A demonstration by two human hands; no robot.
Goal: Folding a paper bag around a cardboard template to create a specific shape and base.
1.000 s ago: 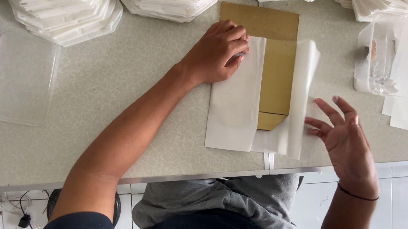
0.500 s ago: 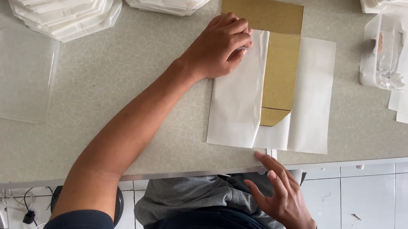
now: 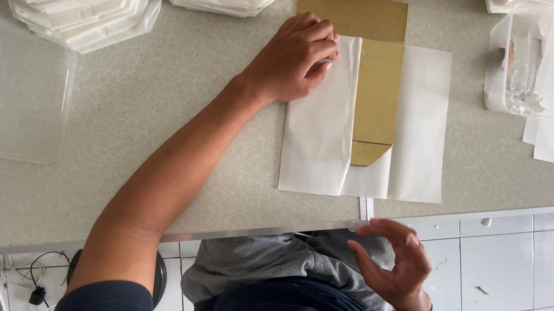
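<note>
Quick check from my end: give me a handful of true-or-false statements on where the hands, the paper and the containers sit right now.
1. The left hand presses on the folded white paper. True.
2. The right hand rests on the brown card. False: it hangs below the table's edge, off the paper.
3. The brown card lies partly covered by the white paper's left flap. True.
4. The clear lid sits right of the paper. False: it lies far left.
5. The clear container at upper right is stacked on the brown card. False: it stands apart.

One head-worn camera looks steeply, perhaps vertically, down at the table [image 3: 164, 102].
</note>
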